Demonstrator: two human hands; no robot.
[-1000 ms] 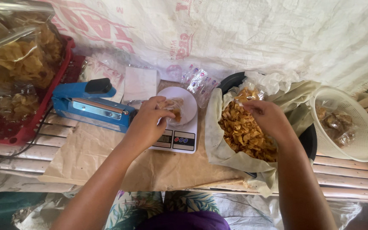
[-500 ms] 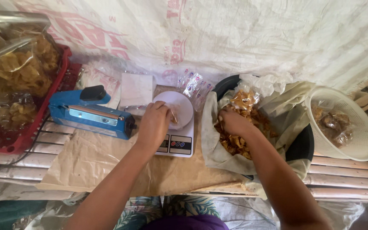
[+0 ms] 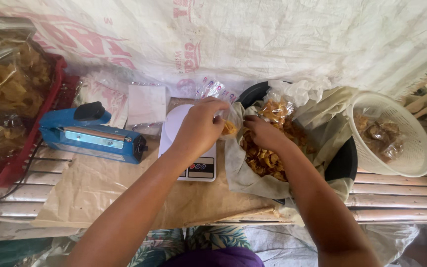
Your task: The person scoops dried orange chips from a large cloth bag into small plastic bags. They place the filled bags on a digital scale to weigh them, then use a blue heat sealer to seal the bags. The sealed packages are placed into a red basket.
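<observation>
The left hand point(image 3: 199, 129) is hovering over the white kitchen scale point(image 3: 186, 144), fingers curled in and pinching the mouth of a small clear plastic bag point(image 3: 227, 122) with a few golden chips showing inside it. That bag is hanging right at the scale's right edge, touching the lip of the paper-lined black pan point(image 3: 341, 160). The right hand point(image 3: 264, 133) is reaching down into the heap of fried chips point(image 3: 268, 157) in that pan, fingers bunched around some chips, though exactly how many it is gripping cannot be made out. The two hands are working just beside each other. Left of the scale a blue heat sealer point(image 3: 92, 136) is sitting on brown paper point(image 3: 100, 190); a red crate point(image 3: 50, 99) of bagged chips is standing at the far left. On the right, a white colander point(image 3: 416, 153) is holding another bag.
</observation>
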